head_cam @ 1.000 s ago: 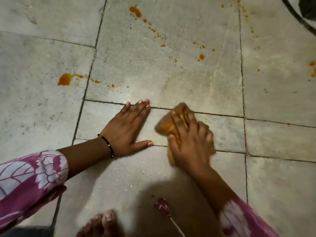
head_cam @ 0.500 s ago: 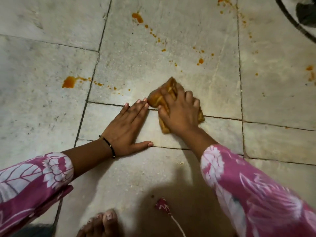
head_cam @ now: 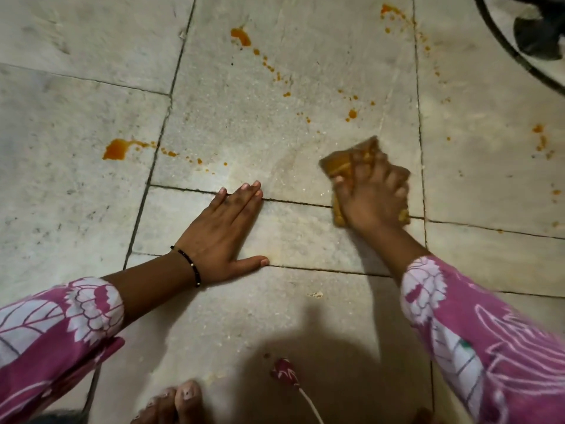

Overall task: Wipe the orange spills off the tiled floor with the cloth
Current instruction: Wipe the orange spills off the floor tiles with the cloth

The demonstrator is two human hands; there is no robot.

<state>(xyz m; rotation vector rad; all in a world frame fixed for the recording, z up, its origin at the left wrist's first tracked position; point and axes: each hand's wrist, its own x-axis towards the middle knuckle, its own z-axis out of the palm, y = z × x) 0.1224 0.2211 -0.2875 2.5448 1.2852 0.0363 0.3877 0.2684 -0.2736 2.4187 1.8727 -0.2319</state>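
Right hand [head_cam: 374, 200] is pressed down on the cloth [head_cam: 345, 162], fingers [head_cam: 359, 174] curled over it and gripping it against the tiled floor [head_cam: 290, 127]. The cloth is bunched up and stained orange, sitting right on the grout line near the right edge of the big middle tile; it's a bit blurred. Left hand [head_cam: 224, 237] is flat on the floor, well apart from the cloth, fingers straight and together, thumb out to the side, holding nothing. There's a black bracelet [head_cam: 190, 264] on that wrist.

Orange spills: a puddle [head_cam: 115, 149] off to the left with a dotted trail running right from it, a blob [head_cam: 241, 36] up top with drips heading diagonally down, plus scattered spots [head_cam: 539, 139] on the right tile. Pink floral sleeves [head_cam: 489, 347] on both arms, toes [head_cam: 180, 402] at the bottom edge.
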